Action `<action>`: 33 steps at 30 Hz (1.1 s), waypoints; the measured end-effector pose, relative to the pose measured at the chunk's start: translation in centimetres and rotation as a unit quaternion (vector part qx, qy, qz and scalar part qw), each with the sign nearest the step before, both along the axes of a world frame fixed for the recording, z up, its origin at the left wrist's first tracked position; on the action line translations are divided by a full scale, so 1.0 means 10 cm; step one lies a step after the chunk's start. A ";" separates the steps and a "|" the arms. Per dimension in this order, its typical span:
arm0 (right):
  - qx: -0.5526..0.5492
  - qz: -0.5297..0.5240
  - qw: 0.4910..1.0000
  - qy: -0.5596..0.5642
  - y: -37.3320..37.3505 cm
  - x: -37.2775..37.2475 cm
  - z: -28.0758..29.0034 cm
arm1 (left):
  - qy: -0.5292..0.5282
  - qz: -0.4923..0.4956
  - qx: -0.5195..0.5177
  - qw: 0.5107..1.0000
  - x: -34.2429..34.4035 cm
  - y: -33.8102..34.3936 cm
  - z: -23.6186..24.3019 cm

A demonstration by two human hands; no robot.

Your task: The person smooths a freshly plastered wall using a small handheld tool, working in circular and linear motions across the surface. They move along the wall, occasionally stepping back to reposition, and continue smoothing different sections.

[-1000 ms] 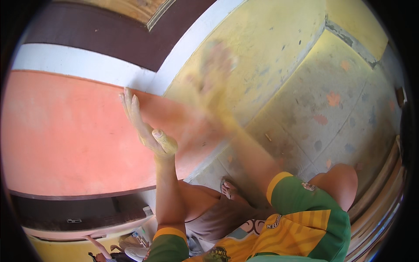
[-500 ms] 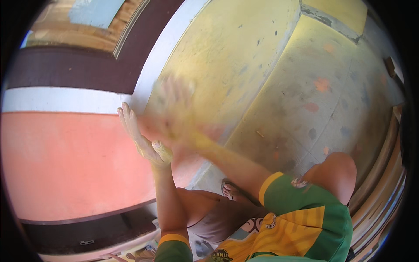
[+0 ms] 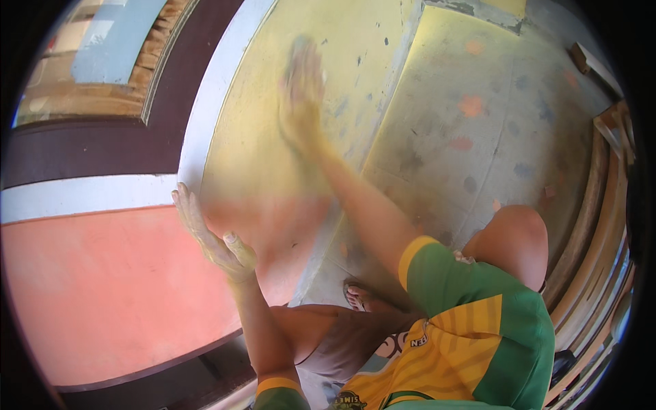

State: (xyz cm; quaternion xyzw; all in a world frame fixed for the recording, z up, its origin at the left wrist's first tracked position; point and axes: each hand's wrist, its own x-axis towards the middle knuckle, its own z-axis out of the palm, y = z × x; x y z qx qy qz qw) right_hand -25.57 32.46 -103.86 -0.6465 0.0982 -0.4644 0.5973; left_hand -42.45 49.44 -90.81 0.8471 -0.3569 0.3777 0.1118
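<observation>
My right hand (image 3: 303, 96) lies flat against the yellow wall (image 3: 249, 113), its fingers stretched upward and smeared by motion. A greyish edge shows around the fingertips; whether it is shadow or something thin under the palm is hidden. Lower down, my left hand (image 3: 213, 236) is held up with straight fingers and the thumb apart, nothing in it. Pale dust coats its skin. It stands in front of the salmon-pink lower wall (image 3: 123, 280), close to where the white trim (image 3: 96, 197) meets the yellow; whether it touches the wall I cannot tell.
A dark brown window frame (image 3: 89, 152) surrounds a pane at the upper left. The grey concrete floor (image 3: 437, 157) carries orange and dark spots. Long wooden pieces (image 3: 581, 273) line the right side. My foot (image 3: 357, 298) rests near the wall's base.
My right hand has swept up the yellow wall, away from my left hand. The left hand keeps its raised pose, sitting slightly lower and further left in the picture as the view shifts.
</observation>
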 end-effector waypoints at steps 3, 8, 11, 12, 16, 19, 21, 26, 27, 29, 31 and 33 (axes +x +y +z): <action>-0.042 0.043 0.998 0.016 1.08 -0.88 -0.47 | 0.037 0.024 0.008 0.999 0.05 0.03 -0.01; 0.163 -0.053 0.979 0.106 0.74 -0.35 -0.86 | 0.060 0.020 0.010 0.998 0.13 -0.15 -0.05; 0.304 -0.060 0.945 0.108 -0.64 0.57 -0.87 | 0.069 0.008 0.006 0.998 0.14 -0.23 -0.05; 0.253 -0.061 0.956 0.136 -0.89 0.68 -0.85 | 0.071 0.002 0.003 0.997 0.17 -0.30 -0.07; 0.046 -0.052 0.997 0.033 -0.40 0.39 -0.69 | 0.071 0.008 0.014 0.997 0.27 -0.32 -0.15; -0.032 0.043 0.993 0.101 0.32 -0.29 -0.41 | 0.034 0.091 0.071 0.993 0.39 -0.28 -0.27; -0.012 0.068 0.995 0.075 0.24 -0.31 -0.45 | -0.020 0.142 0.052 0.988 0.52 -0.45 -0.38; 0.165 -0.012 0.976 0.144 -1.14 0.80 -0.46 | -0.061 0.230 0.096 0.966 0.70 -0.69 -0.47; 0.202 -0.014 0.967 0.153 -1.44 0.92 -0.54 | -0.051 0.229 0.105 0.967 0.73 -0.76 -0.50; 0.099 -0.113 0.983 0.105 -1.20 1.01 -0.74 | -0.017 0.208 0.111 0.972 0.72 -0.86 -0.54; 0.053 -0.074 0.993 0.074 -0.27 0.55 -0.22 | 0.010 0.214 0.108 0.971 0.62 -0.59 -0.50; 0.001 0.091 0.995 -0.029 0.36 -0.50 0.35 | -0.003 0.119 0.063 0.991 0.59 -0.34 -0.52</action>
